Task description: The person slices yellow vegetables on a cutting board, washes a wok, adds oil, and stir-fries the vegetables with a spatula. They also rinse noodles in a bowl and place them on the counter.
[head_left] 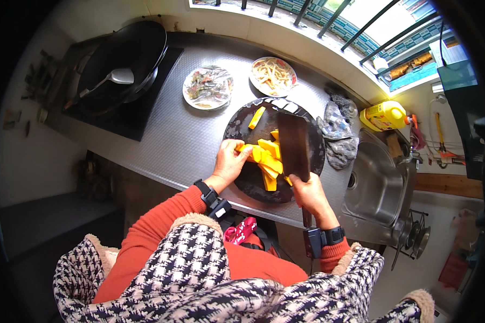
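Several yellow-orange pumpkin pieces (270,155) lie heaped on a round black cutting board (241,128). One strip of pumpkin (257,118) rests apart near the board's far side. At the left of the heap, my left hand (228,163) has its fingers closed on pumpkin slices. My right hand (311,196) is wrapped round the handle of a cleaver (295,141). Its broad dark blade stands just right of the heap and hides part of the board. Whether the edge touches the board, I cannot tell.
Beyond the board stand a plastic-covered plate of food (208,88) and a plate of pale strips (274,76). A wok (125,59) with a spatula (118,77) sits far left. Rightward are a crumpled plastic bag (338,134), a steel sink (380,183) and a yellow bottle (383,116).
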Demonstrator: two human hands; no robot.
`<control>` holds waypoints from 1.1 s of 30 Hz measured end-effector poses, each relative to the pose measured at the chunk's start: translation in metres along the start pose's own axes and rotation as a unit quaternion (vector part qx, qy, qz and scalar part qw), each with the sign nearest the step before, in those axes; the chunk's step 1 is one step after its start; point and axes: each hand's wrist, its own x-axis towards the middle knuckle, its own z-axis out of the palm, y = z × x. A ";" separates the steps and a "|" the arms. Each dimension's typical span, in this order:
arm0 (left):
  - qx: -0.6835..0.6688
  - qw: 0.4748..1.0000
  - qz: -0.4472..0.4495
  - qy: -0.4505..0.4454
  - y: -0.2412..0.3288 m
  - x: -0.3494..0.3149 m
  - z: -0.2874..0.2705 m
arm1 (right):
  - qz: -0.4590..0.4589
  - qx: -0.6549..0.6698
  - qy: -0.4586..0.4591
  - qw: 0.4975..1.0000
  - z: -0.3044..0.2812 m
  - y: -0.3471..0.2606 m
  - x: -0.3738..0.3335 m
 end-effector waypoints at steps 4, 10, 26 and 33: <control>-0.015 0.992 0.122 -0.037 0.002 0.034 0.000 | -0.185 -0.178 0.217 0.942 -0.018 0.033 0.020; -0.166 0.957 -0.022 -0.235 0.004 0.063 -0.005 | -0.112 -0.202 0.288 0.929 -0.014 0.056 0.047; -0.022 0.995 0.029 -0.089 -0.033 0.036 -0.035 | -0.020 -0.435 0.188 0.880 0.023 0.020 0.059; 0.056 0.976 0.048 -0.204 -0.028 0.037 -0.068 | -0.017 -0.489 0.209 0.847 0.015 0.006 0.060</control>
